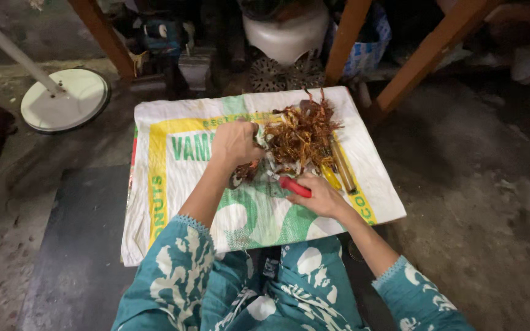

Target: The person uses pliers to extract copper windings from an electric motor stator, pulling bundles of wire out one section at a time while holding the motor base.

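Observation:
My left hand (235,143) is closed around a round dark part wound with copper wire (245,172), pressing it down on a white, green and yellow woven sack (173,178). My right hand (319,196) grips a red-handled tool (294,187) whose tip points toward that part. Just beyond my hands lies a tangled heap of copper wire (302,132). Two yellow-handled tools (337,168) lie to the right of the heap.
The sack lies on a grey concrete floor. A round white stand base (62,99) sits at far left, a white container (286,34) behind the sack, and orange wooden legs (430,52) rise at back. A dark mat (81,245) lies at lower left.

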